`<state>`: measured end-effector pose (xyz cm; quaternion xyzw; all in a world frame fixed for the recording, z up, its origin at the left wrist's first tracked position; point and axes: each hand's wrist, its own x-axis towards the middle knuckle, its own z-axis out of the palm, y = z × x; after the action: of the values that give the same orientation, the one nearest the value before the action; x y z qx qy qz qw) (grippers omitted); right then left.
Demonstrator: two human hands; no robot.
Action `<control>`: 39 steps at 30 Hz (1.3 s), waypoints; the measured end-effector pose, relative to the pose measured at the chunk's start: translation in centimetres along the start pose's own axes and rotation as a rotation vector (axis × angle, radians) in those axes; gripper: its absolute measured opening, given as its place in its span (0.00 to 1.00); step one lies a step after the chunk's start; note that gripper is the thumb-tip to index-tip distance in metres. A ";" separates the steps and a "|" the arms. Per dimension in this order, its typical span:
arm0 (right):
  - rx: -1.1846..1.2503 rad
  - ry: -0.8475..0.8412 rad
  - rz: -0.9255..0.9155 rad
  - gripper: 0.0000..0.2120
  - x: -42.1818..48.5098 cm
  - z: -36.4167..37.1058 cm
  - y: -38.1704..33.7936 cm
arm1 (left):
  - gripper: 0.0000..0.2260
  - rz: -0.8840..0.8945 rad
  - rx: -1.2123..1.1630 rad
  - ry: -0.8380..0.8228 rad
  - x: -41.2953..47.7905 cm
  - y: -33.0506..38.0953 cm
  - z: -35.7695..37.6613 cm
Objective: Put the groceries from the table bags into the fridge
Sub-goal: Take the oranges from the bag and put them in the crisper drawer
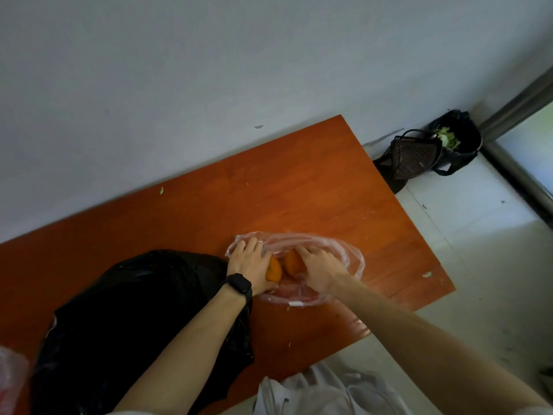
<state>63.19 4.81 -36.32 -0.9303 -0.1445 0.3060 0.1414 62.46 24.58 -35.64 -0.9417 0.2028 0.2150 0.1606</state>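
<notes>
The right hand (320, 271) is reaching into a clear bag (350, 256) and curling its fingers down over the right orange (292, 262), so it seems to be taking hold. The left hand (251, 262) is lying beside it with its fingers fairly straight over the bag's left rim and its palm edge pressing against the left orange (274, 272). Its thumb is hidden, so I cannot tell whether it is actually gripping that fruit.

The step in hand looks like emptying this bag, with both oranges not yet lifted out. The next move is probably calling for a firm hold on each orange, a lift clear of the loose plastic without dragging it along, and then a carry to the fridge, which is not showing here.

Both forearms are stretching out from the near edge and converging on the bag, the right one coming in at a long slant from the near right, the left one crossing over a black bag (134, 310).

The table (299, 190) is taking up most of the view, running along a pale wall. The black bag is slumping on its near left part, just left of the clear bag and apparently touching it. A white bag (314, 393) is sitting at the near edge below the arms. The clear bag is lying open near the right end of the table, with the two oranges side by side inside it, almost touching. A dark watch (238, 287) is sitting on the left wrist and a ring (260, 242) on one left finger.
</notes>
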 end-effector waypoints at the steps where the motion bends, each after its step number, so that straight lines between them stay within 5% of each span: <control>1: 0.025 0.002 -0.002 0.33 -0.3 -0.3 0.0 | 0.36 0.003 0.004 0.005 0.1 0.0 -0.1; 16: 1.285 0.190 0.038 0.37 -14.1 -5.6 6.4 | 0.39 0.030 -0.266 0.168 -2.8 0.5 -9.4; 26: 1.171 0.753 0.005 0.32 -32.5 -6.5 14.7 | 0.37 0.363 -0.717 0.305 -3.6 18.3 -23.6; 39: 1.086 1.403 0.422 0.34 -60.2 1.2 27.3 | 0.32 0.980 -0.833 0.200 -10.1 54.3 -34.7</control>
<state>21.06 -41.44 -15.01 -0.7157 0.3119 -0.2846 0.5564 41.46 -32.79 -12.92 -0.7392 0.5224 0.2352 -0.3541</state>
